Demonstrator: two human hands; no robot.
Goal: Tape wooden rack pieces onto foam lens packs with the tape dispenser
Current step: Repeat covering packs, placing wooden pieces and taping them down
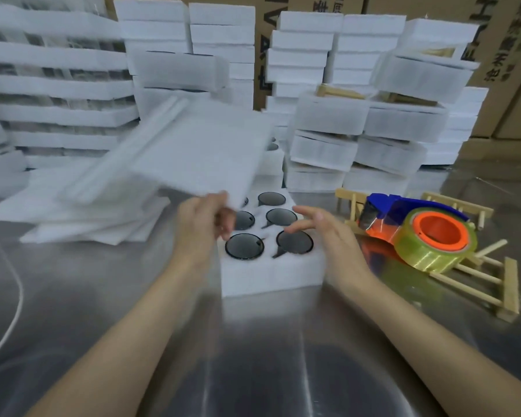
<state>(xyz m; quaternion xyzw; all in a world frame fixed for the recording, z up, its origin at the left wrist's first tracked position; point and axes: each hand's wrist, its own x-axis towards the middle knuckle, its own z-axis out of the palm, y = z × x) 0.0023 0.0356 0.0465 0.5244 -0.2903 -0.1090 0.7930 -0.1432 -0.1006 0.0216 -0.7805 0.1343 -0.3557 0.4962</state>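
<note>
Left hand (202,224): pinches foam sheet (193,152) corner over foam lens pack (271,272) | right hand (331,239): spread, hovers at pack edge | tape dispenser (418,236): lies on wooden rack (509,284)

The bench (268,356) is shiny grey metal. A white foam pack (271,272) with round dark lenses sits in the middle. To the left lies a messy pile of flat foam sheets (88,224) and a thin white cord (15,311). To the right lie wooden rack pieces (494,284), and a tape dispenser (427,236) rests against them. Tall stacks of foam packs (328,152) stand at the back.
</note>
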